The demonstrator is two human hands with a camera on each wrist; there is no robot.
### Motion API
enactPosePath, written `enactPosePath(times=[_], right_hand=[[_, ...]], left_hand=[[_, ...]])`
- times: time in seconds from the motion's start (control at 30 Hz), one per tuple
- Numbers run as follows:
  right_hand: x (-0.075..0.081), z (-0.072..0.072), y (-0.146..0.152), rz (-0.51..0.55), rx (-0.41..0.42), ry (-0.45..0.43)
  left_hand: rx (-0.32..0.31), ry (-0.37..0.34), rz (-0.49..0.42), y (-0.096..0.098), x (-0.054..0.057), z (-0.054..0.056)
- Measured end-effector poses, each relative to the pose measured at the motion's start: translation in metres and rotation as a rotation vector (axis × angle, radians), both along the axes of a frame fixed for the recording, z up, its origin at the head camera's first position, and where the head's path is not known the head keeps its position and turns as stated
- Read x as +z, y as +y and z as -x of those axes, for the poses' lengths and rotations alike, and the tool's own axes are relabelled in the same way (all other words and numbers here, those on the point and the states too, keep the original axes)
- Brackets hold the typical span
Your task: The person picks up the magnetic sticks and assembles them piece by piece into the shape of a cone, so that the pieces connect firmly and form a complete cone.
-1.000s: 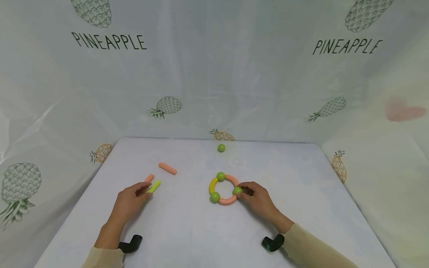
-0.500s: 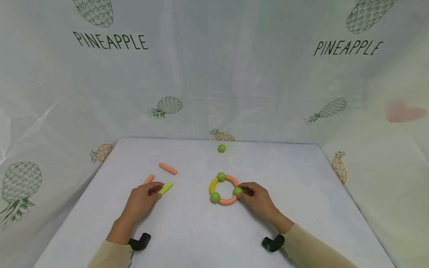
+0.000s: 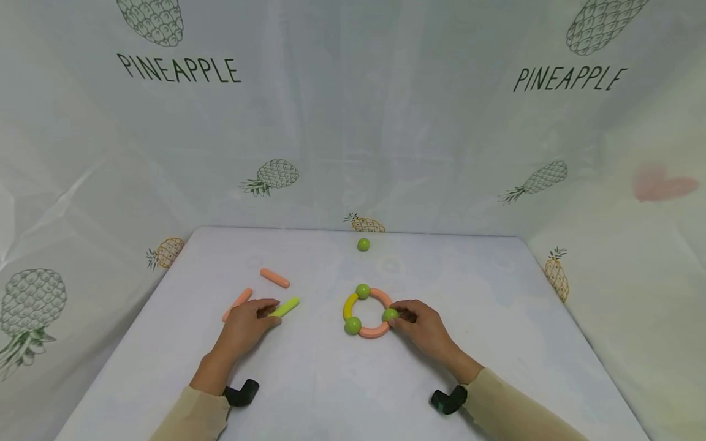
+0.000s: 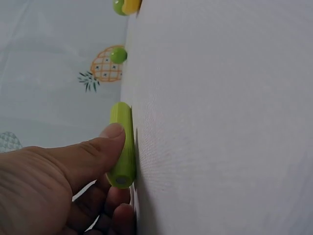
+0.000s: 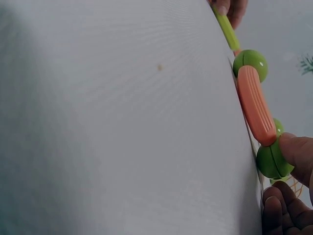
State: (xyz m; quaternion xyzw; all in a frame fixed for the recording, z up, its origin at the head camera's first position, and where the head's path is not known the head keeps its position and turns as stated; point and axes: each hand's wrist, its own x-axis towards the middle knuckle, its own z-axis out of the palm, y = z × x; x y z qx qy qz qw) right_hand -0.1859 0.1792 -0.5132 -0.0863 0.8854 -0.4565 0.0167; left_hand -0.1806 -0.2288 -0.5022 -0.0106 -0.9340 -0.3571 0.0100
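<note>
My left hand (image 3: 246, 326) pinches a straight lime-green rod (image 4: 125, 147) between thumb and fingers, low over the table and left of a ring. Three green balls, two curved orange pieces (image 3: 375, 331) and one curved yellow piece (image 3: 350, 306) make up that ring. At its right side, my right hand (image 3: 421, 327) grips the green ball (image 5: 273, 160) with thumb and fingertips. The other green balls of the ring sit at the top (image 3: 362, 291) and at the lower left (image 3: 353, 325). In the right wrist view an orange curve joins two of the balls.
Two straight orange rods lie on the left: one orange rod (image 3: 274, 278) beyond my left hand, another orange rod (image 3: 237, 305) partly behind it. A loose green ball (image 3: 363, 244) rests near the far edge of the white table (image 3: 452, 269). A pineapple-print curtain (image 3: 331, 110) hangs behind.
My left hand has moved right toward the ring with the lime-green rod, uncovering more of the nearer orange rod. My right hand and the ring have stayed in place.
</note>
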Motion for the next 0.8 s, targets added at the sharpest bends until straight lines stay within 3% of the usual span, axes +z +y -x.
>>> enactPosePath(times=[0.47,0.8], right_hand=[[0.000,-0.001,0.000,0.000,-0.003,-0.001],[0.001,-0.001,0.000,0.008,-0.005,-0.001]], left_hand=[[-0.014,-0.029,0.101,0.004,0.003,0.003],[0.005,0.021,-0.038,0.001,-0.002,0.010]])
